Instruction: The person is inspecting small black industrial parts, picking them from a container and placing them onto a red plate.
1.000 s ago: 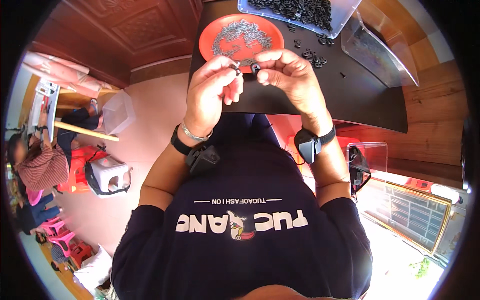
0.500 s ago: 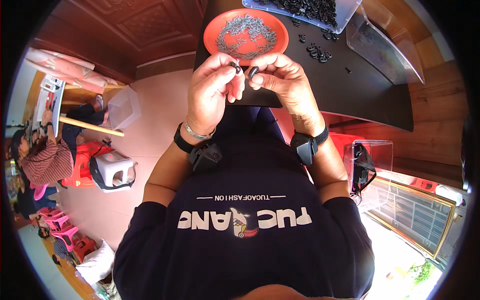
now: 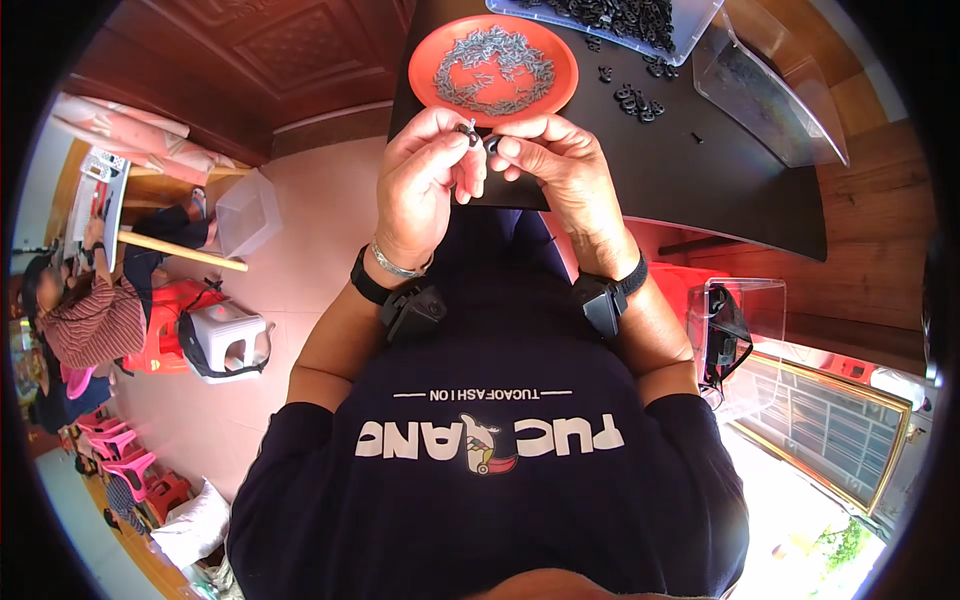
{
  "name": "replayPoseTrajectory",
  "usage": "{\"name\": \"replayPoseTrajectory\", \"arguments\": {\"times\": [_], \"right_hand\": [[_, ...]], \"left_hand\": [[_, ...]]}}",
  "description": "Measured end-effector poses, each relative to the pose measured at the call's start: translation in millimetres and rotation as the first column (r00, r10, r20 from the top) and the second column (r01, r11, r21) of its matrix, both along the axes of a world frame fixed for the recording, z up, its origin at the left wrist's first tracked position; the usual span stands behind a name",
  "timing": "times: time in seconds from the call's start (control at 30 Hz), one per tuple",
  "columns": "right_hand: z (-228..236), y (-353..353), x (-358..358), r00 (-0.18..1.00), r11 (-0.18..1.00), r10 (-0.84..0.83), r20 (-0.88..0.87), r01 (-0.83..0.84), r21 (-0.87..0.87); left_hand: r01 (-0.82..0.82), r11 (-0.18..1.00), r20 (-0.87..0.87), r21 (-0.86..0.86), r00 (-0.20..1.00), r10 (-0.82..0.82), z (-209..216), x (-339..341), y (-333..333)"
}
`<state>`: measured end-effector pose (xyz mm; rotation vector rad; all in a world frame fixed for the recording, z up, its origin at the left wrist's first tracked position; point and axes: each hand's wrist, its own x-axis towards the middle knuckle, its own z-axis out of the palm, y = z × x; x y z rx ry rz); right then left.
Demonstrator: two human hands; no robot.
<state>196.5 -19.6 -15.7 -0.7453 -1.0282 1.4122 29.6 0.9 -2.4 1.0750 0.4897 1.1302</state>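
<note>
Between the thumb and fingers of my left hand (image 3: 425, 170) is a small black part (image 3: 467, 132), with a bit of shiny metal showing at its top. My right hand (image 3: 560, 165) pinches a second small dark ring-like part (image 3: 492, 145). The two pieces are held close together; whether they touch I cannot tell. Just beyond my hands lies a round orange-red plate (image 3: 425, 85) with many small grey metal pieces (image 3: 490, 55) spread over it. Several loose black parts (image 3: 638, 103) lie on the dark table, right of the plate.
The black table (image 3: 720, 185) has a curved near edge. At its back stands a clear bin (image 3: 690, 50) heaped with black parts, and a transparent lid-like tray (image 3: 765, 95) is to the right. A person (image 3: 95, 320) sits far left, near a white-and-red stool (image 3: 225, 340).
My right hand has moved slightly left, bringing its dark part closer to the one in my left hand and turning it. My left hand has barely moved.
</note>
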Motion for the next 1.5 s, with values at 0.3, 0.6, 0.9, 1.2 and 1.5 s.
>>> {"name": "replayPoseTrajectory", "arguments": {"times": [0.3,0.6,0.9,1.2,1.5], "right_hand": [[2,-6,-5,0.999,0.989,-0.046,0.001,0.046,-0.142],[-12,2,3,0.953,0.951,0.047,-0.298,-0.134,-0.28],[-2,2,9,0.97,0.954,0.053,-0.236,-0.119,-0.277],[11,9,16,0.929,0.98,0.17,0.329,-0.124,-0.158],[6,9,13,0.976,0.945,0.179,0.126,-0.135,-0.297]], "left_hand": [[-0.046,0.999,0.023,-0.003,0.999,0.046,-2,-1,2],[-0.149,0.987,-0.162,-0.067,0.977,0.136,-2,-3,0],[-0.102,0.995,-0.286,0.014,0.953,0.101,-3,-4,1],[0.109,0.975,-0.228,-0.192,0.962,-0.152,-11,-6,6],[0.081,0.971,-0.147,-0.223,0.982,-0.116,-19,-9,10]]}}
